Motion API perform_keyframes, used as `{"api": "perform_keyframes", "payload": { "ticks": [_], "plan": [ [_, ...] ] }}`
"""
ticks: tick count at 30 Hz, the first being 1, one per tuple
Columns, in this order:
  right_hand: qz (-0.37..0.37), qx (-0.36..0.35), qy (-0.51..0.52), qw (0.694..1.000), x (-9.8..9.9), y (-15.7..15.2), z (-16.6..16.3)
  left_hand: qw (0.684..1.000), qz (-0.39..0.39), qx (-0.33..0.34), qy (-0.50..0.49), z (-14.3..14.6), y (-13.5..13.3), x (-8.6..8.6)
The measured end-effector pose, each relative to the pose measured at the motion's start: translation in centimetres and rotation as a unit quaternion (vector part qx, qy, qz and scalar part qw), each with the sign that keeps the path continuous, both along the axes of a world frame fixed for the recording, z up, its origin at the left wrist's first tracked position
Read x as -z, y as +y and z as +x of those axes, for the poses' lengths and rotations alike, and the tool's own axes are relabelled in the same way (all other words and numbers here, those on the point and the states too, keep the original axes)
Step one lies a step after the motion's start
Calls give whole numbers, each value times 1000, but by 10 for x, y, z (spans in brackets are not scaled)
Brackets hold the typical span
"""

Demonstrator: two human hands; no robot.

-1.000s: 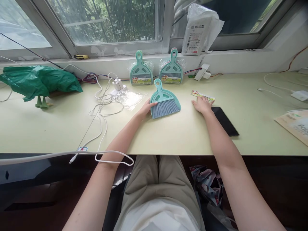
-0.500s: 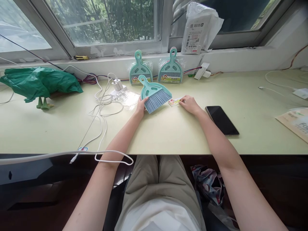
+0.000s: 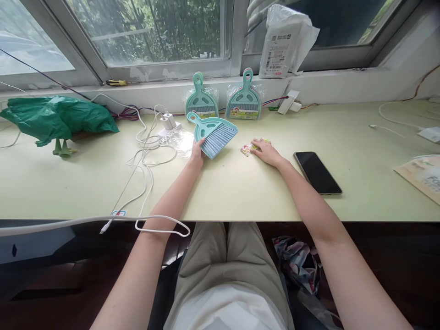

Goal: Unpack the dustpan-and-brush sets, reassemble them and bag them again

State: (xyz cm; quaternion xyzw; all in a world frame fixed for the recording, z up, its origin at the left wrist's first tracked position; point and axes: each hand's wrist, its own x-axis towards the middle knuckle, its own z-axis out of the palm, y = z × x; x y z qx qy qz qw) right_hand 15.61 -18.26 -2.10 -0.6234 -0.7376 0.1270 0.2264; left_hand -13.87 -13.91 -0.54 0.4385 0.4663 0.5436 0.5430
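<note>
My left hand (image 3: pixel 197 152) grips the lower left edge of a mint-green dustpan (image 3: pixel 208 123) with a brush (image 3: pixel 220 139) nested in it. The set is tilted above the table, its grey-blue bristles pointing down to the right and its looped handle up to the left. To the right, my right hand (image 3: pixel 268 152) lies over a small printed card (image 3: pixel 246 150) on the tabletop, fingers stretched out across it. The hand covers the card's middle. Behind stand two wrapped dustpan sets, a left one (image 3: pixel 198 97) and a right one (image 3: pixel 246 96), against the wall.
A black phone (image 3: pixel 317 172) lies right of my right forearm. Tangled white cables (image 3: pixel 143 160), a charger (image 3: pixel 167 121) and crumpled clear plastic (image 3: pixel 182 142) lie to the left, beyond them a green plastic bag (image 3: pixel 58 117). A white package (image 3: pixel 277 52) stands on the sill.
My left hand has moved the dustpan and brush slightly left and down. My right hand has gone from pinching the card's edge to lying over it with fingers extended.
</note>
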Motion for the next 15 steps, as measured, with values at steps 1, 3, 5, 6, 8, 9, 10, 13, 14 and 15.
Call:
{"api": "perform_keyframes", "payload": {
  "ticks": [1,3,5,6,8,9,10,13,14,15],
  "plan": [
    [9,-22,19,1000,-2,-1,0,1000,-5,-3,-7,1,-1,-1],
    [23,-55,51,997,-6,-2,-1,999,-21,-9,-25,3,-3,-3],
    [33,-70,61,995,-11,-3,-3,998,-37,-12,-43,4,-5,-4],
    [36,-71,59,995,-13,-4,-5,998,-41,-10,-51,5,-6,-5],
    [45,-58,40,997,-15,-5,-7,998,-41,-4,-57,6,-7,-5],
    [54,-37,25,998,-16,-6,-7,998,-40,-1,-55,6,-7,-5],
    [65,-3,11,998,-16,-6,-7,998,-39,1,-52,6,-7,-4],
    [82,142,-19,986,-13,-4,1,999,-37,7,-39,5,-4,-1],
    [70,181,-22,981,-12,-3,5,999,-36,9,-35,5,-3,0],
    [53,206,-23,977,-11,-2,9,999,-34,10,-31,4,-2,2]
  ]
}}
